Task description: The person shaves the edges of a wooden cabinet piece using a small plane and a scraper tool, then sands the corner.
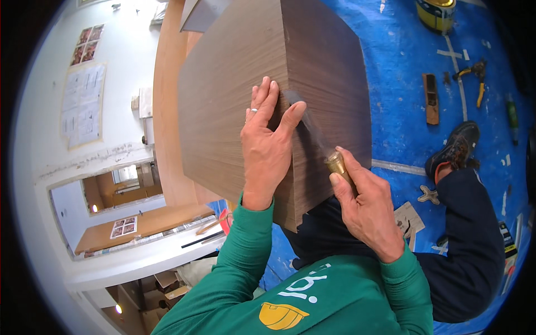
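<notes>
A box-shaped cabinet [231, 106] with brown wood-grain faces stands in front of me, one corner edge toward me. My right hand [365, 206] is closed round the handle of a flat file [315, 131], gold-coloured at the end near the blade. The grey blade slants up and left to that corner edge and is somewhat blurred. My left hand [267, 142], a ring on one finger, lies with outstretched fingers on the cabinet's left face. Its thumb reaches across the corner to the blade's far end; whether it presses on the blade I cannot tell.
Blue sheeting [399, 95] covers the floor on the right. On it lie a wooden hand plane [431, 99], a hammer [477, 75] with a yellow handle, and a yellow can [436, 15]. My shoe [455, 145] rests nearby. To the left is a white wall [47, 134] with an opening.
</notes>
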Motion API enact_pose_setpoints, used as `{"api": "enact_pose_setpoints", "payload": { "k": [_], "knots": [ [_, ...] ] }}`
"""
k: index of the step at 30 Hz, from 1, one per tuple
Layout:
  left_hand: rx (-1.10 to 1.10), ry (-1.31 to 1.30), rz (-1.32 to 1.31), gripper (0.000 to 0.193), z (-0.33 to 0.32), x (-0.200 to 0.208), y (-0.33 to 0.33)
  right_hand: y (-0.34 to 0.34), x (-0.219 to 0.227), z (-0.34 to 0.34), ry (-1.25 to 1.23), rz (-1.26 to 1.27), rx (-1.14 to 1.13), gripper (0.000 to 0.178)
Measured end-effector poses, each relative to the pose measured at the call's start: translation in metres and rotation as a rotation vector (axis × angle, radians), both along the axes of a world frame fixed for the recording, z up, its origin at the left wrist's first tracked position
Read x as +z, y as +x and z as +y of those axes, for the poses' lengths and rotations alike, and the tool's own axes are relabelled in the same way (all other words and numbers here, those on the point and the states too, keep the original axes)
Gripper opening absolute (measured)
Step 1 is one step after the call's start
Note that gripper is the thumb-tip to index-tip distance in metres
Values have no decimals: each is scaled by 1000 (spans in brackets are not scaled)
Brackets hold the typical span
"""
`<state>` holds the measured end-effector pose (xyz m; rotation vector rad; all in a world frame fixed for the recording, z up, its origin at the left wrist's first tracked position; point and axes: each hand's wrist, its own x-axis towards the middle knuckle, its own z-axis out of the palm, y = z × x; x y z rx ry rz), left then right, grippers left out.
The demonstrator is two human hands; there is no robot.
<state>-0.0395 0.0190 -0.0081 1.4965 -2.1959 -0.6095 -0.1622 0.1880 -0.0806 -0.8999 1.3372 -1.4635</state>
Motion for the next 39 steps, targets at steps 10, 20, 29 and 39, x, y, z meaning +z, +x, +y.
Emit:
{"api": "enact_pose_setpoints", "payload": {
  "k": [10, 20, 29, 39],
  "knots": [
    [-32, -48, -52, 75, 0, 5, 2, -3, 5, -3, -4, 36, 9, 47],
    [16, -32, -46, 76, -5, 5, -4, -2, 14, -7, 51, -3, 23, 47],
    [-27, -24, -13, 75, -10, 3, 1, 3, 6, -6, 13, 0, 1, 46],
    [-19, -60, -33, 76, -11, 4, -1, -1, 7, -8, 23, 13, 5, 46]
  ]
}}
